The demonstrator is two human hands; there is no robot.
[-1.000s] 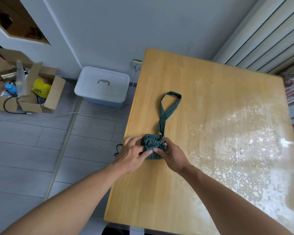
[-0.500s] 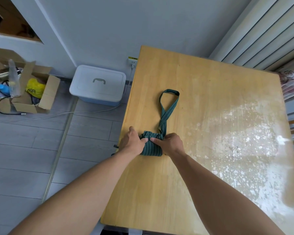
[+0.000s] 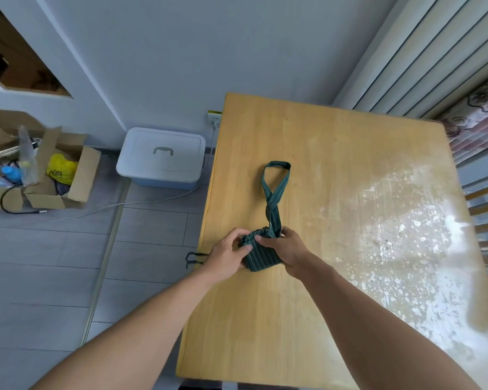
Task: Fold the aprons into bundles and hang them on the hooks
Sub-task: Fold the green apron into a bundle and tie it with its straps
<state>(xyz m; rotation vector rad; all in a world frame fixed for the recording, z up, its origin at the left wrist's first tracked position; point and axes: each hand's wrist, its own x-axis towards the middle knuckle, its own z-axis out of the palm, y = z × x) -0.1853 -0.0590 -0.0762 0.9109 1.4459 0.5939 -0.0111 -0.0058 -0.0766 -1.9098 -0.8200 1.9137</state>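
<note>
Wooden table [image 3: 335, 192] against a grey wall, right part of the top worn pale and glossy. Green striped apron bundle [image 3: 261, 253] sits near the table's left edge, rolled tight. Its neck loop [image 3: 275, 187] runs away from the bundle toward the wall, twisted once, lying flat on the wood. Left hand [image 3: 227, 256] grips the bundle's left side, fingers curled round it, thumb on top. Right hand [image 3: 286, 249] grips the right side, fingers wrapped over the top edge by the base of the loop. Both hands clamped on fabric, bundle between them, resting on the table. 1 dark strap end [image 3: 193, 258] hangs off the table's left edge by the left wrist. On the tiled floor: white lidded storage bin [image 3: 161, 159] next to the table, open cardboard box [image 3: 37, 170] of clutter further left, white cable [image 3: 141, 204] from the wall socket [image 3: 214, 117].
</note>
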